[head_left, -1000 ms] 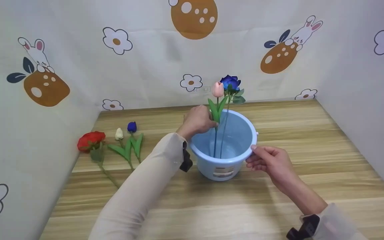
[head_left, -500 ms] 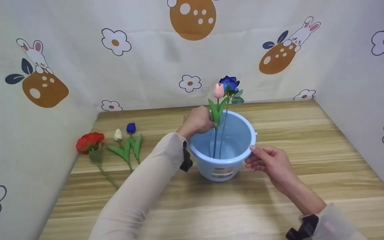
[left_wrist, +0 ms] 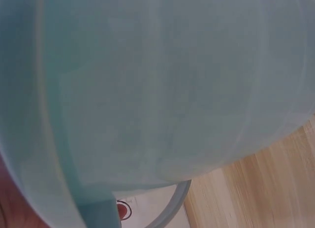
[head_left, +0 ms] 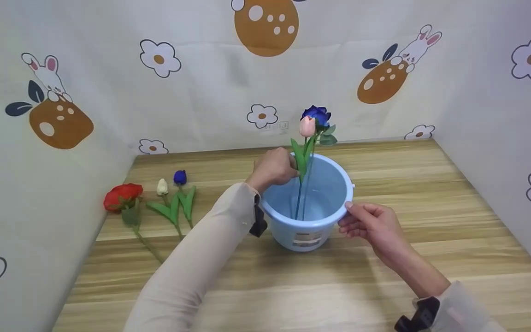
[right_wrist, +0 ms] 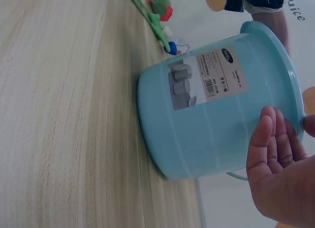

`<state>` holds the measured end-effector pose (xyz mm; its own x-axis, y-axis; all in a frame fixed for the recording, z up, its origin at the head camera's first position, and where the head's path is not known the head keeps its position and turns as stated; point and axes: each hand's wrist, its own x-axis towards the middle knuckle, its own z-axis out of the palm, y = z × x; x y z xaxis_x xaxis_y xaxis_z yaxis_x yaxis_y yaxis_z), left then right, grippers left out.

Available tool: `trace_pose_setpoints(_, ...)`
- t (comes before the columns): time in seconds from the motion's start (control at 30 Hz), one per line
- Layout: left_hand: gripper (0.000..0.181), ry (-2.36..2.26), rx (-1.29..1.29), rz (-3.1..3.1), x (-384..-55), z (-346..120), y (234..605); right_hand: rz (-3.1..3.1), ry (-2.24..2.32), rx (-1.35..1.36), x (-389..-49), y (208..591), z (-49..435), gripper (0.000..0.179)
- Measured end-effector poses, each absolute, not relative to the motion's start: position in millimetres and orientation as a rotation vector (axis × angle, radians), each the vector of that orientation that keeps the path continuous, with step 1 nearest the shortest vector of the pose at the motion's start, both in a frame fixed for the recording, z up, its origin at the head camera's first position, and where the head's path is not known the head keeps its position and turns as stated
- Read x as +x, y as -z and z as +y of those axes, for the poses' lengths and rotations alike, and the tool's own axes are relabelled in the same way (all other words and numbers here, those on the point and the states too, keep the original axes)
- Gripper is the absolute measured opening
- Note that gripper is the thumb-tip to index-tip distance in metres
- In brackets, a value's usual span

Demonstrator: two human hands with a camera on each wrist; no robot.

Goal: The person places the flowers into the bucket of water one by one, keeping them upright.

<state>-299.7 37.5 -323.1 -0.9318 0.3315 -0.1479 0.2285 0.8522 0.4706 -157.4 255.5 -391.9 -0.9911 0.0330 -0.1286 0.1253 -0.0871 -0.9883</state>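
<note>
A light blue plastic bucket (head_left: 293, 230) stands upright on the wooden table, a printed label on its front. My left hand (head_left: 275, 168) reaches over the back left of its rim, fingertips at the stem of a pink tulip (head_left: 307, 127) with green leaves; its far fingers are hidden. Beside the tulip, a blue rose (head_left: 317, 116) stands in the bucket, its stem reaching the bottom. My right hand (head_left: 378, 226) holds the right side of the rim, thumb on top and fingers under it. The right wrist view shows these fingers (right_wrist: 275, 144) along the outer wall.
On the left of the table lie a red flower (head_left: 122, 196), a white tulip (head_left: 162, 186) and a blue tulip (head_left: 180, 177). A patterned cloth (head_left: 210, 83) hangs behind the table and at both sides. The bucket's handle (left_wrist: 172, 208) shows in the left wrist view.
The pink tulip's head has tipped to the right, closer in front of the blue rose. Both hands and the bucket keep their places; the head view shifts slightly.
</note>
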Motion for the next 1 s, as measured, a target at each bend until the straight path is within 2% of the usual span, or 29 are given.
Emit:
trace_pose_setpoints(0.27, 0.034, -0.648, 0.373, 2.853, -298.9, 37.4, 321.8, 2.062, 2.280, 0.171, -157.4, 391.7, 255.1, 0.023)
trace_pose_setpoints(0.53, 0.015, -0.724, 0.329, 2.856, -296.9, 34.9, 318.5, 2.073, 2.268, 0.162, -157.2, 391.9, 255.9, 0.023)
trace_pose_setpoints(0.8, 0.022, -0.920, 0.222, 2.769, -296.4, 16.9, 308.8, 2.089, 2.247, 0.183, -157.2, 391.9, 255.6, 0.022)
trace_pose_setpoints(1.0, 0.019, -1.096, 0.206, 2.780, -293.7, -2.1, 304.1, 2.085, 2.253, 0.184, -156.8, 391.7, 255.8, 0.023)
